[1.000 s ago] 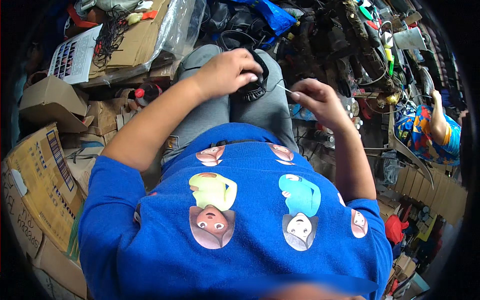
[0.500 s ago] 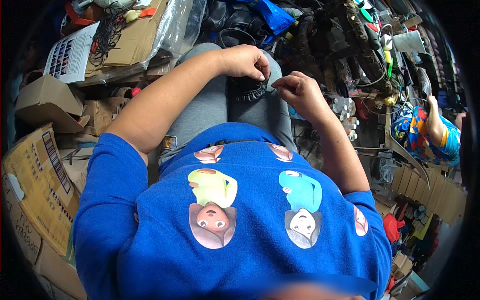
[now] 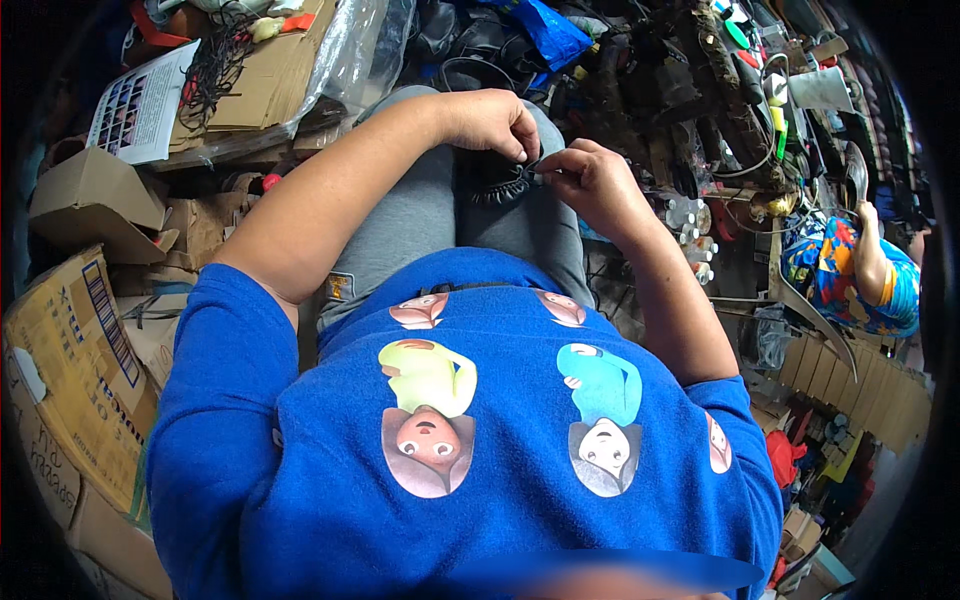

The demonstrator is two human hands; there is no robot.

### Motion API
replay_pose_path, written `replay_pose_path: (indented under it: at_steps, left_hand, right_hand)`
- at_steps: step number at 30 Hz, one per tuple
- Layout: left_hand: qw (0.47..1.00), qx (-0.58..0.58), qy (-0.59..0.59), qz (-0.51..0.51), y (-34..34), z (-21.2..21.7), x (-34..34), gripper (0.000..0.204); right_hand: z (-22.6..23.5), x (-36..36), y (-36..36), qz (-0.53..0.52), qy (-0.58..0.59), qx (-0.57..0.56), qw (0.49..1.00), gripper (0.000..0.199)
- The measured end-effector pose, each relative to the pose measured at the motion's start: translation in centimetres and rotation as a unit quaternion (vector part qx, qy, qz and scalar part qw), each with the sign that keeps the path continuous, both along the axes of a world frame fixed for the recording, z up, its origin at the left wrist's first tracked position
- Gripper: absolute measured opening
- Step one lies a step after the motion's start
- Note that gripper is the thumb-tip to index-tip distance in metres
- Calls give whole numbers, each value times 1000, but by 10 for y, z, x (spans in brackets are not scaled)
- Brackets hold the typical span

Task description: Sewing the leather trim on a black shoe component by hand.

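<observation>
1. fingers of my left hand (image 3: 492, 122) are curled down together onto the top edge of a black shoe (image 3: 492, 182) that lies on my lap; the tips press on its dark rim.
2. my right hand (image 3: 588, 182) sits just beside the left, its thumb and forefinger pinched together at the shoe's right edge. whatever they pinch is too small for me to tell.
3. the shoe rests between my knees on the grey trousers (image 3: 420, 215), toe end toward my body, with a row of puckered stitching showing along its front.
4. both forearms come in from below, out of the short sleeves of my blue printed shirt (image 3: 470, 470), and meet over the shoe, the two hands nearly touching.
5. to my left are brown cardboard boxes (image 3: 75, 340), one open and others stacked, and a flat sheet of cardboard under clear plastic wrap (image 3: 355, 60).
6. a white printed card (image 3: 140, 105) lies on top of that pile, with a tangle of black cord (image 3: 215, 55) beside it.
7. ahead of my knees is a heap of dark shoes and straps (image 3: 690, 90), with a blue plastic bag (image 3: 550, 30) on it.
8. far right, another person in a bright patterned shirt (image 3: 850, 275) sits well apart from me, arm raised.
</observation>
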State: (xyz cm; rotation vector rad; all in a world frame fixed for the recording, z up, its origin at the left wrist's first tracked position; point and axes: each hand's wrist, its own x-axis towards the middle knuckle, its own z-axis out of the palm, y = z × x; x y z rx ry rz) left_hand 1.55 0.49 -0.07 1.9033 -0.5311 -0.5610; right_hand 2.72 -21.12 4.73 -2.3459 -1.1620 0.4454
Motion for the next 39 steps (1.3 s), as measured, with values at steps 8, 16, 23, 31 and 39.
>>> replay_pose_path:
  at_steps: [8,16,23,31,39]
  left_hand:
    - [999,35,-19,-22,2,2,0,22]
    - [999,22,10,-35,6,0,1,25]
    - [999,24,-2,-31,6,-2,2,23]
    - [996,43,-71,-23,2,-5,-1,23]
    - [996,56,-60,-19,3,-11,5,22]
  right_hand:
    - [11,3,-1,-17,43,-32,998,17]
    - [4,-6,0,-30,18,-2,999,17]
    - [6,-2,4,-23,25,-29,999,19]
    - [-23,31,-13,-40,251,-4,967,19]
    - [-45,28,-7,-66,317,75,943,14]
